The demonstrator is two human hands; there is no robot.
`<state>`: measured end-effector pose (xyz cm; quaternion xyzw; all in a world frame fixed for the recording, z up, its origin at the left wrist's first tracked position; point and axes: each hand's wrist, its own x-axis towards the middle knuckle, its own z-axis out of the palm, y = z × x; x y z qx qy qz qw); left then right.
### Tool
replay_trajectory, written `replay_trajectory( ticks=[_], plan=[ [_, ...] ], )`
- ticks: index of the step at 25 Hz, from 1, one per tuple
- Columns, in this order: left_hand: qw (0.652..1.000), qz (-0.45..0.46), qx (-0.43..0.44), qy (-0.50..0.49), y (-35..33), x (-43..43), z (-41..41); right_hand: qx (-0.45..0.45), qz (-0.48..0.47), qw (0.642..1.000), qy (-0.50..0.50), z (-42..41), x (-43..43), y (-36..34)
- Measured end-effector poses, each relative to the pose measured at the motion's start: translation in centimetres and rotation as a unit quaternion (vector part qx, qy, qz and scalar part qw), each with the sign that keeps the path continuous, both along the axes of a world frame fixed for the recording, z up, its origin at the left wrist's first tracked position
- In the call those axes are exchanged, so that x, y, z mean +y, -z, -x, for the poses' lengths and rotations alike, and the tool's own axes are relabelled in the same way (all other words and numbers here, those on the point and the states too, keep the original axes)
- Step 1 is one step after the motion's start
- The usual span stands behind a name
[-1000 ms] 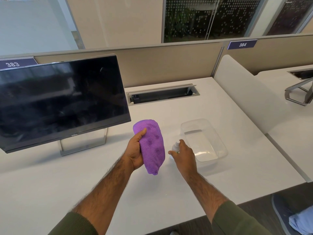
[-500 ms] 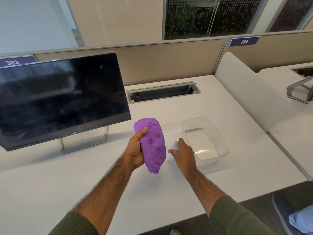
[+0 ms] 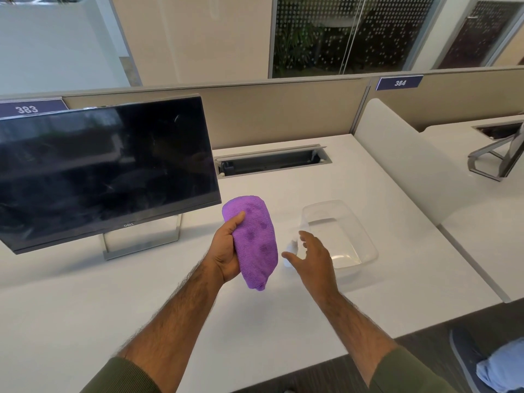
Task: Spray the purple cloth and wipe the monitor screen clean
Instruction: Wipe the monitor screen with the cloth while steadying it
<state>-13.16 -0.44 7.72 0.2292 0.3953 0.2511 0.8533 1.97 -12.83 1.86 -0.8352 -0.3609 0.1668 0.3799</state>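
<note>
Left hand (image 3: 226, 251) clamped on purple cloth (image 3: 255, 239); right hand (image 3: 312, 259) spread apart beside spray bottle (image 3: 292, 248), desk (image 3: 141, 307).

The monitor (image 3: 105, 171) bezel reads "DELL". The left partition sign (image 3: 28, 108) reads "383"; the right partition sign (image 3: 399, 82) reads "384".

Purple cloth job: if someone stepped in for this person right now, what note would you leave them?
Left hand: gripping the folded purple cloth, which shows dark damp spots.
Right hand: open, fingers spread, just off the small spray bottle standing on the desk beside the clear tub.
Done: cloth looks sprayed.
Left: wipe the monitor screen, which shows smears.
</note>
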Motion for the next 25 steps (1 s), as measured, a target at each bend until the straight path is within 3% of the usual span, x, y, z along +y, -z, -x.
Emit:
replay_trajectory(
  ticks=[3, 4, 6, 8, 9, 15, 17, 20, 25],
  plan=[
    [1.000, -0.004, -0.012, 0.008, -0.8, 0.0, 0.6, -0.107, -0.149, 0.983, 0.022, 1.2, -1.8, -2.8],
    [1.000, -0.007, -0.017, 0.012, -1.1, -0.1, 0.8, -0.094, -0.171, 0.981, 0.015, 1.6, -1.7, -4.0],
    [0.999, -0.016, -0.024, 0.024, -1.9, -0.4, 1.2, 0.061, -0.163, 0.985, -0.014, 2.5, -0.6, -6.1],
    [0.999, -0.030, -0.023, 0.037, -2.8, -0.8, 1.8, 0.260, -0.129, 0.955, -0.060, 3.5, 0.6, -8.0],
    [0.998, -0.037, -0.022, 0.049, -3.1, -1.0, 2.3, 0.319, -0.125, 0.936, -0.081, 4.0, 1.0, -8.4],
    [0.990, -0.084, 0.038, 0.106, -4.4, -0.8, 7.0, 0.444, -0.139, 0.874, -0.140, 7.2, 0.9, -10.5],
    [0.985, -0.105, 0.068, 0.116, -4.8, -1.4, 8.5, 0.442, -0.138, 0.872, -0.157, 8.6, 0.8, -10.9],
    [0.976, -0.169, 0.123, 0.067, -5.3, -1.9, 10.4, 0.392, -0.142, 0.899, -0.134, 10.4, 1.2, -11.1],
    [0.903, -0.308, 0.295, -0.062, -5.7, -2.5, 12.7, 0.278, -0.148, 0.944, -0.100, 12.9, 2.4, -11.0]
  ],
)
